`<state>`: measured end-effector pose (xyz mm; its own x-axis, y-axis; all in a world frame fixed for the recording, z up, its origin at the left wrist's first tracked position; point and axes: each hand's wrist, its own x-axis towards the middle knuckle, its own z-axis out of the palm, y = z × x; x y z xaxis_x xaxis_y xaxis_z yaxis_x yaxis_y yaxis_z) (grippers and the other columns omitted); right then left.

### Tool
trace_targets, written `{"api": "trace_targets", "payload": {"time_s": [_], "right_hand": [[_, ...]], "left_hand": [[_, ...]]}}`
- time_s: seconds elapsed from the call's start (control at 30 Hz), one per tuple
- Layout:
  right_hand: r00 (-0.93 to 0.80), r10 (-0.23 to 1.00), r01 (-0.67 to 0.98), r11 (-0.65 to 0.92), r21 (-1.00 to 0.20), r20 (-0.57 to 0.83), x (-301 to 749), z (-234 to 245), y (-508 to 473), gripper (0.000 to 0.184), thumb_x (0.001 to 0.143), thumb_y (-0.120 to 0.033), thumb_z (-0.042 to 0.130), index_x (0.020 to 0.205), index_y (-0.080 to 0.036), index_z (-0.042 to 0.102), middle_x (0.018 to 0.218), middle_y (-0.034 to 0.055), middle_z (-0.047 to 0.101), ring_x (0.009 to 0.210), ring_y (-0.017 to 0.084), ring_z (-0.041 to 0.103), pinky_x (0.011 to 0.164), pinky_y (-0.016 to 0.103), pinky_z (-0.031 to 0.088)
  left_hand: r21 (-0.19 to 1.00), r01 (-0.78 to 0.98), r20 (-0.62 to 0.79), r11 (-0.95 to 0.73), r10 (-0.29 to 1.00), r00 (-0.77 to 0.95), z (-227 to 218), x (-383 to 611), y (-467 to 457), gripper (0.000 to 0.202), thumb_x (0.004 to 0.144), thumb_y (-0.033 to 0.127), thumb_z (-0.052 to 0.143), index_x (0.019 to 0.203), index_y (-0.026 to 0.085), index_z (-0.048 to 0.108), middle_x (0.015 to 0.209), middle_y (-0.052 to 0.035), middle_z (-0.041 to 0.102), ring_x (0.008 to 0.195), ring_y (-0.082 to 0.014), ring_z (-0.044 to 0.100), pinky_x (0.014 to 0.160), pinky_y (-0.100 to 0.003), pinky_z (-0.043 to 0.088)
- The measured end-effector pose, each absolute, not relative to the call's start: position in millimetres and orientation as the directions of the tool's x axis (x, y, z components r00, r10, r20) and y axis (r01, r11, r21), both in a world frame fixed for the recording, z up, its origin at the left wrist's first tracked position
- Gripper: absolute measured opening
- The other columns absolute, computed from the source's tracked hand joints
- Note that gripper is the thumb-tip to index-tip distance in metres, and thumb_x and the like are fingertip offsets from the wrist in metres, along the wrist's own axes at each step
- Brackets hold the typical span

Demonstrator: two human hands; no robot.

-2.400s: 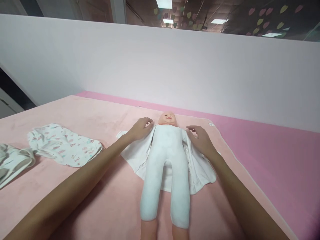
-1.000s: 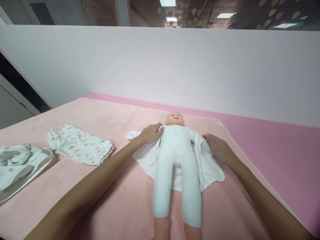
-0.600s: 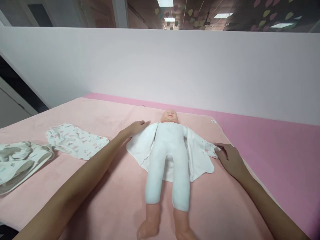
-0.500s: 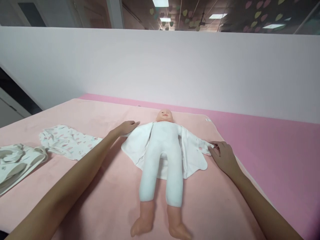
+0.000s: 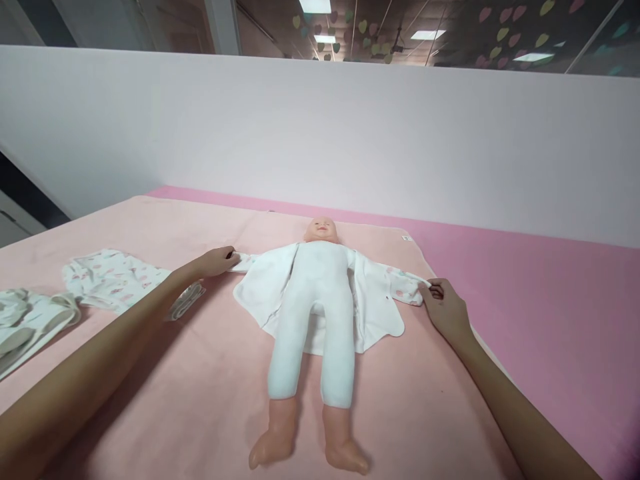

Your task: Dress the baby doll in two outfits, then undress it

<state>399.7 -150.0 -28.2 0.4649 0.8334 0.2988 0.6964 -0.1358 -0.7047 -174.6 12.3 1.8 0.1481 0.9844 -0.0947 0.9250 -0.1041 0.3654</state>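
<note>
Both hands are busy here. My left hand (image 5: 215, 261) is pinched shut on the cuff end of the left sleeve (image 5: 243, 261), and my right hand (image 5: 445, 310) has its fingers curled around the end of the right sleeve (image 5: 405, 288). Each sleeve is drawn out sideways from the little white jacket (image 5: 260, 297). The jacket lies open and flat on the pink blanket (image 5: 200, 373), and the doll (image 5: 313, 293) is on its back right on top of it, head towards the white partition (image 5: 320, 133) and bare feet towards me. As I read it, this is the spreading-out bit. I'd say the trick is to pull both cuffs level and with an even tug so the jacket doesn't skew under the doll. I'd also keep the fabric low against the blanket and watch that the front flaps don't fold under. Well off to the left sit a printed garment (image 5: 115, 283) and another bundled one (image 5: 25, 323), neither of them touched. For writing, there's a tiny white tag (image 5: 406, 238) at the blanket's far corner near the magenta worktop (image 5: 525, 300), but it's way too small to read. The right sleeve shows little pastel prints, and I can't make out any brand or lettering anywhere.
</note>
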Motion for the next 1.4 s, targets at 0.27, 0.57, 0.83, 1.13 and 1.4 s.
{"api": "trace_targets", "payload": {"time_s": [0.27, 0.57, 0.83, 1.13, 1.4], "right_hand": [[0.520, 0.809, 0.672, -0.191, -0.716, 0.272, 399, -31, -149, 0.044, 0.086, -0.056, 0.067, 0.113, -0.022, 0.061, 0.101, 0.0092, 0.075, 0.088, 0.026, 0.068, 0.084, 0.040, 0.053], [0.252, 0.757, 0.897, 0.051, -0.439, 0.602, 378, -16, -164, 0.031, 0.098, -0.046, 0.055, 0.116, -0.022, 0.062, 0.112, 0.0120, 0.067, 0.103, 0.030, 0.057, 0.087, 0.042, 0.046], [0.088, 0.990, 0.928, -0.042, -0.371, 0.109, 336, 7, -194, 0.037, 0.101, -0.058, 0.050, 0.084, -0.025, 0.047, 0.082, 0.0023, 0.060, 0.084, 0.025, 0.062, 0.067, 0.032, 0.038], [0.034, 0.984, 0.856, -0.119, -0.503, -0.174, 351, 10, -197, 0.053, 0.095, -0.061, 0.056, 0.071, -0.023, 0.028, 0.072, -0.0022, 0.042, 0.063, 0.015, 0.035, 0.058, 0.029, 0.025], [0.123, 0.982, 0.909, -0.053, -0.414, 0.144, 334, 16, -206, 0.020, 0.096, -0.045, 0.059, 0.097, -0.025, 0.054, 0.093, 0.0036, 0.064, 0.086, 0.024, 0.058, 0.069, 0.033, 0.042]], "left_hand": [[0.334, 0.936, 0.028, -0.114, 0.993, 0.110, -17, -173, 11, 0.034, 0.095, 0.056, 0.039, 0.090, 0.024, 0.048, 0.092, -0.0097, 0.071, 0.084, -0.0288, 0.067, 0.075, -0.036, 0.044], [0.418, 0.896, 0.127, -0.153, 0.986, 0.109, -26, -179, 7, 0.040, 0.095, 0.056, 0.047, 0.115, 0.022, 0.056, 0.101, -0.0078, 0.073, 0.090, -0.0276, 0.068, 0.079, -0.036, 0.047], [0.413, 0.749, 0.555, -0.518, 0.795, 0.244, 35, -110, -24, 0.029, 0.101, 0.045, 0.048, 0.110, 0.021, 0.062, 0.117, -0.0103, 0.070, 0.101, -0.0256, 0.063, 0.091, -0.041, 0.050], [0.286, 0.410, 0.352, -0.866, 0.493, 0.796, 69, 61, -79, 0.027, 0.107, 0.043, 0.048, 0.115, 0.023, 0.065, 0.120, -0.0075, 0.069, 0.117, -0.0270, 0.060, 0.102, -0.044, 0.043], [0.263, 0.485, 0.299, -0.834, 0.549, 0.781, 49, 89, -81, 0.031, 0.105, 0.048, 0.054, 0.114, 0.020, 0.065, 0.117, -0.0073, 0.071, 0.111, -0.0267, 0.060, 0.102, -0.044, 0.039]]}}
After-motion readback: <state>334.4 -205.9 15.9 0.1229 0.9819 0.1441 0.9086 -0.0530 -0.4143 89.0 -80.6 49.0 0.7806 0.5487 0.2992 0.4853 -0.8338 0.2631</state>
